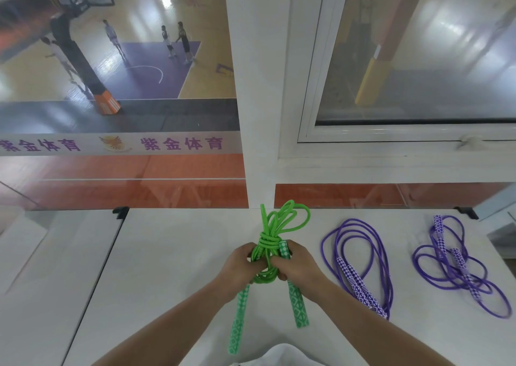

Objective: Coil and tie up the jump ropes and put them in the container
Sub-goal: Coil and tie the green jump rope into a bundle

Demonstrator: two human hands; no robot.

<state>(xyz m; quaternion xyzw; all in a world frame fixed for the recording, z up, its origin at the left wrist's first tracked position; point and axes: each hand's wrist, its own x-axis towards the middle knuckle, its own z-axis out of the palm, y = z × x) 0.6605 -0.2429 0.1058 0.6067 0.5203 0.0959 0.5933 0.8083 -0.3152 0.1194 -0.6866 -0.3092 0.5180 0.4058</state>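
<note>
A green jump rope is bunched into loops above the white table, with a few turns of cord wrapped round its middle. My left hand and my right hand both grip the bundle just below that wrap. Its two green patterned handles hang down toward me from under my hands. To the right, a purple jump rope lies loosely coiled on the table, and a second purple rope lies in a loose tangle further right. No container is in view.
The table butts against a white pillar and windows looking down on a basketball court. A second white surface adjoins on the left across a dark seam. Black clips sit at the table's far edge.
</note>
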